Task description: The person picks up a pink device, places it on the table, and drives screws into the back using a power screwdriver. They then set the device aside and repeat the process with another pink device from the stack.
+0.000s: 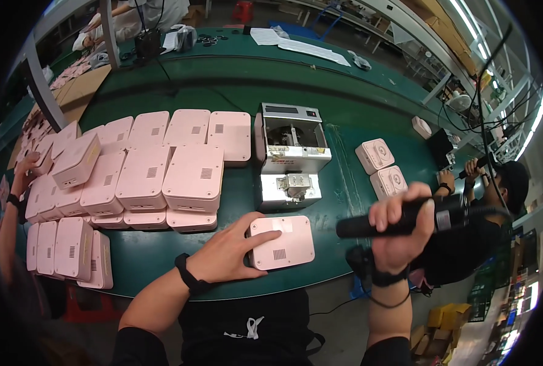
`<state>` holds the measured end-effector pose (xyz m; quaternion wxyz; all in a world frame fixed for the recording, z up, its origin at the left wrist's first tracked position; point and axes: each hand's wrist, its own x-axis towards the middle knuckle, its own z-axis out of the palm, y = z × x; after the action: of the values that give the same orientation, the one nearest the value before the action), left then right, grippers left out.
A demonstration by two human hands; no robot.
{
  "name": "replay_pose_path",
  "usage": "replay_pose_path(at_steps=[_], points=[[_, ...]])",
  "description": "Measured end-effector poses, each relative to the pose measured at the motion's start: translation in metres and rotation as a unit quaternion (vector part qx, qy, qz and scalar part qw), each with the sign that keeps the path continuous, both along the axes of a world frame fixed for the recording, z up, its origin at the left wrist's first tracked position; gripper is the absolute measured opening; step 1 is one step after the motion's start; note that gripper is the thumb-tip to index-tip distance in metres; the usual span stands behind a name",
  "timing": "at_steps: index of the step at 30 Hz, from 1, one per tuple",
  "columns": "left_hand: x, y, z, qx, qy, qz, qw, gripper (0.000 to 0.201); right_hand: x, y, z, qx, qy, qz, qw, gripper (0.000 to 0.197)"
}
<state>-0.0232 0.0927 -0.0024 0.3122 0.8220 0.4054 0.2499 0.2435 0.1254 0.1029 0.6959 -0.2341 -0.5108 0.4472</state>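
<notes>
A pale pink plastic box (294,241) with rounded corners, corner holes and a small vent grid lies flat near the table's front edge. My left hand (225,251) grips its left end, with the thumb along the near side and a finger across the top. Raised to the right of the box, my right hand (399,229) is wrapped round a black electric screwdriver (360,227), held roughly level and apart from the box. I cannot make out its bit. Just beyond the box stands a silver and black screw feeder (292,160).
Stacked pink boxes (192,177) fill the left of the green table (222,76). Two more pink boxes (375,155) sit right of the feeder. A co-worker in black (478,244) works at the right; another person's hand (30,163) touches the stack at far left.
</notes>
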Motion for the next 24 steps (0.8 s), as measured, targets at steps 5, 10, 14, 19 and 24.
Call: replay_pose_path(at_steps=[5,10,14,19,24], points=[[-0.011,0.009,-0.010,0.022,-0.054,0.022,0.998,0.075,-0.053,0.047,0.028,-0.025,-0.041,-0.005,0.999,0.026],[-0.011,0.008,-0.012,0.018,-0.072,0.038,0.996,0.075,-0.074,0.075,0.021,-0.029,-0.130,-0.038,0.990,0.023],[-0.013,0.010,-0.017,0.024,-0.083,0.032,0.996,0.076,-0.073,0.073,0.017,-0.051,-0.156,-0.027,0.986,0.022],[-0.014,0.011,-0.017,0.016,-0.088,0.031,0.995,0.076,-0.060,0.056,0.011,-0.061,-0.121,-0.018,0.991,0.022],[-0.013,0.013,-0.017,0.018,-0.083,0.030,0.996,0.076,-0.053,0.057,0.006,-0.043,-0.124,-0.011,0.991,0.022]])
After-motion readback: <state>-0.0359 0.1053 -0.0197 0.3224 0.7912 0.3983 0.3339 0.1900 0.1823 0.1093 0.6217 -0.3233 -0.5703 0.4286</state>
